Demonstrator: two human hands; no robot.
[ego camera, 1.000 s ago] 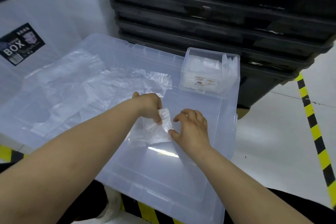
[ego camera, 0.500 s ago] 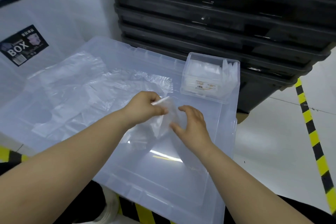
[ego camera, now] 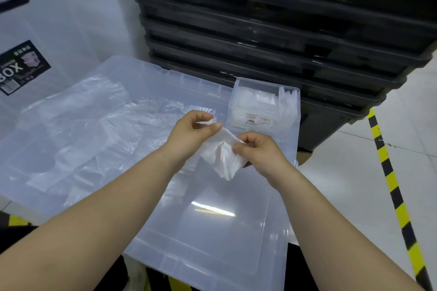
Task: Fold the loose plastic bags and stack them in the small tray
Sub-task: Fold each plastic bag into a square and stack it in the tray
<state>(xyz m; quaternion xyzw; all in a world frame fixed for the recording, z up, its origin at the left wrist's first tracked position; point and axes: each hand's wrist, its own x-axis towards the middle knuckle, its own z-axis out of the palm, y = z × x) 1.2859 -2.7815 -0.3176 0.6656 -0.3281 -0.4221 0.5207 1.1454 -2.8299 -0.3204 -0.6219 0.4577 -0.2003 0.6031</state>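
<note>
A partly folded clear plastic bag (ego camera: 223,156) hangs in the air between my hands, above a large clear lid (ego camera: 212,231). My left hand (ego camera: 191,130) pinches its upper left corner. My right hand (ego camera: 257,149) pinches the upper right edge, thumb against curled fingers. The bag's lower end droops down to a point. A small clear tray (ego camera: 290,111) with folded bags stacked inside stands just beyond my hands at the lid's far right corner. Several loose, flat plastic bags (ego camera: 94,125) are spread over the left half of the lid.
A stack of black crates (ego camera: 272,30) rises right behind the tray. A clear storage box with a black "BOX" label (ego camera: 21,66) stands at the left. Yellow-and-black floor tape (ego camera: 392,184) runs along the right on a white floor.
Both hands have lifted the bag off the lid and raised it toward the tray. The right hand went from lying on the bag to pinching its edge.
</note>
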